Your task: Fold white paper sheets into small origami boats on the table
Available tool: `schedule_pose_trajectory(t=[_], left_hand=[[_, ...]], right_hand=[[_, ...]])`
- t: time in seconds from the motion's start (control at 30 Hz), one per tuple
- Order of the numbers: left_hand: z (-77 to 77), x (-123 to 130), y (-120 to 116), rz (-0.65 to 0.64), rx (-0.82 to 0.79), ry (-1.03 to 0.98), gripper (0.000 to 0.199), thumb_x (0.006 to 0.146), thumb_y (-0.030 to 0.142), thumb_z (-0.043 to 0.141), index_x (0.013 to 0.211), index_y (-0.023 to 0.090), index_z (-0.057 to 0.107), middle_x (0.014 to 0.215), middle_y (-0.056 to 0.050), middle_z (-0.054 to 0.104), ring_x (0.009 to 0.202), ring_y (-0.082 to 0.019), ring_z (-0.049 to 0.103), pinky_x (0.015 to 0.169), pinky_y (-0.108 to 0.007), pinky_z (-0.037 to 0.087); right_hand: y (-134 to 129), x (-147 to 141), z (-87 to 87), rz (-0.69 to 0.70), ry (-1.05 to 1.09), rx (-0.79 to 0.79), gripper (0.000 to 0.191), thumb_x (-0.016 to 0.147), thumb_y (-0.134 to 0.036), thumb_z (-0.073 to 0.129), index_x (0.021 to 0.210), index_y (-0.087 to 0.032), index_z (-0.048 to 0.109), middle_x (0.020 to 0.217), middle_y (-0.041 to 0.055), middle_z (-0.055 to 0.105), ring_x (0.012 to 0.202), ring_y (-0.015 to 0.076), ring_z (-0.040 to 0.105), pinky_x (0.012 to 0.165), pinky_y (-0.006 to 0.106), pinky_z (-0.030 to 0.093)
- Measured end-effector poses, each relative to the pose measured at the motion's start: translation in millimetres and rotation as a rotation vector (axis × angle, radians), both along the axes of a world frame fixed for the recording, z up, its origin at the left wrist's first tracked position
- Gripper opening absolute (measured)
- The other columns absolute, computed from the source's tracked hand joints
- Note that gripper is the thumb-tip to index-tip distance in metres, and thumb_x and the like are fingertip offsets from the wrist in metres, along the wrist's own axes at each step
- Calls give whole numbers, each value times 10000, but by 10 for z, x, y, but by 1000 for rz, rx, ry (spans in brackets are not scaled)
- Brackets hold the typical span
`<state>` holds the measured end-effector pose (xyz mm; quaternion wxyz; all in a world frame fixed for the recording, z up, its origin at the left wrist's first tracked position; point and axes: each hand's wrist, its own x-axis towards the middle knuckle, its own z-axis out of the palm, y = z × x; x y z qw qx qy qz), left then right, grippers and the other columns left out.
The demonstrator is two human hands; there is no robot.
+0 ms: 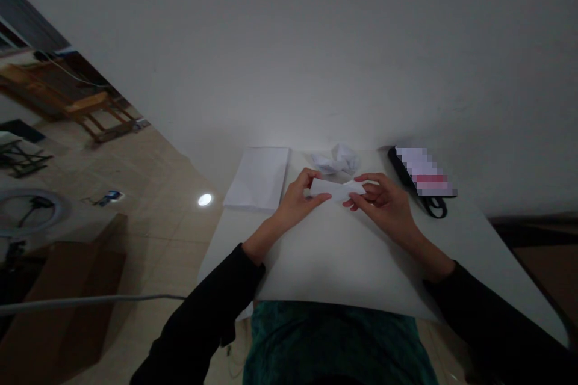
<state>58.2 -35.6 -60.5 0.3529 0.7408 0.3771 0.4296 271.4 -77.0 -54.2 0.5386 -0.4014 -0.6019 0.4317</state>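
1. White folded paper strip sits between the hands, over the middle of the desk and nearer its far edge than its near edge. Whether it touches the desk cannot be told.
2. The left hand is closed on the strip's left end, with thumb and fingers pinching it.
3. The right hand grips the strip's right end, with its fingers curled.
4. Crumpled white paper lies at the desk's far edge, just beyond the strip.
5. A stack of white paper lies along the far edge, toward the left corner and left of the left hand.
6. A black case with a pixelated label lies near the far right corner, with a black strap looped beside it.
7. Black sleeves cover both forearms, which reach in over the near edge.
8. Beyond the left edge, a cardboard box and a wooden frame stand on a tiled floor.
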Motion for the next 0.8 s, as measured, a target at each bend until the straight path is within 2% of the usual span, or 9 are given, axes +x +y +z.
schedule_pose_trajectory(t=[0.13,0.23,0.33,0.47,0.63,0.8], left_hand=[[71,-21,-54,-106,97,95,183,873,337,634,991,198,614,1005,-60,691,942,-186,647,846,-321,487],[80,-32,-63,-203,172,78,156,908,313,584,967,194,665,1058,-93,692,989,-191,655,888,-338,497],[56,-49,-49,-218,192,89,156,914,299,576,939,207,699,1078,-99,696,1012,-197,657,897,-350,500],[31,-75,-28,-160,306,119,105,887,234,618,899,237,722,1119,-83,700,1044,-202,638,928,-378,455],[40,-83,-15,3,495,139,108,824,191,689,802,278,748,1183,-46,677,1109,-227,588,987,-432,367],[35,-71,-18,100,546,152,193,861,209,646,745,312,761,1188,-19,669,1126,-225,567,992,-442,332]], right_hand=[[-7,39,-32,48,-93,11,269,800,-350,723,998,-225,591,830,30,740,712,203,745,624,304,625],[11,72,-69,66,-198,9,246,758,-379,757,907,-218,646,803,25,731,698,203,737,614,303,627],[42,83,-87,98,-213,-15,265,707,-403,793,857,-209,694,777,18,730,641,180,710,607,317,631],[74,78,-45,120,-170,-22,221,685,-404,803,800,-221,758,783,20,742,644,173,696,628,329,623],[71,93,26,76,-205,-29,144,707,-375,793,793,-259,792,840,44,768,751,209,712,670,338,593],[40,50,-55,12,-66,-158,171,683,-384,813,775,-242,789,859,48,775,756,208,716,726,357,596]])
